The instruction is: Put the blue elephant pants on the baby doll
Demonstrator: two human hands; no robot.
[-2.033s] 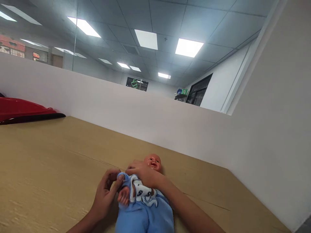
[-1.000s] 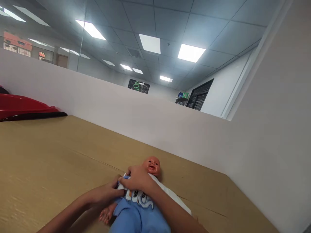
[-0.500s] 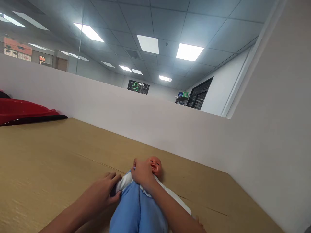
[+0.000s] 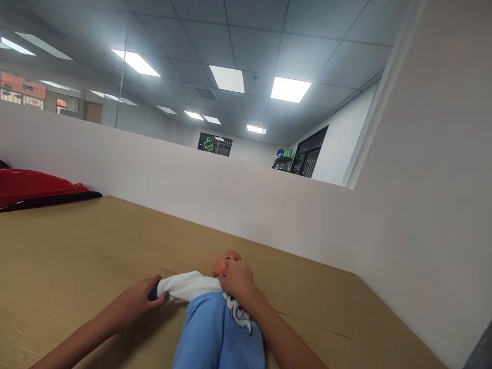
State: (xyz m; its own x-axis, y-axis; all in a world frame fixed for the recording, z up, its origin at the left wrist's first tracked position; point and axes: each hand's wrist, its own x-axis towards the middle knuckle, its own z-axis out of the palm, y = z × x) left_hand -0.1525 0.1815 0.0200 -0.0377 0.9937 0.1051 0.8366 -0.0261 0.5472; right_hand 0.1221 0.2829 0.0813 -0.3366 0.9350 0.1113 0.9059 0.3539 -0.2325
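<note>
A baby doll lies on its back on the tan table, dressed in a light blue garment with a white elephant patch. My right hand is closed on the cloth at the doll's neck and covers most of the face. My left hand pinches the end of the white sleeve, which is stretched out to the left. The doll's arm inside the sleeve is hidden.
A white partition runs along the back of the table and a white wall closes the right side. A red and black object lies at the far left by the partition.
My left hand has pulled the white sleeve out to the left. My right hand has slid up over the doll's face. The bare doll hand seen earlier is no longer in sight.
</note>
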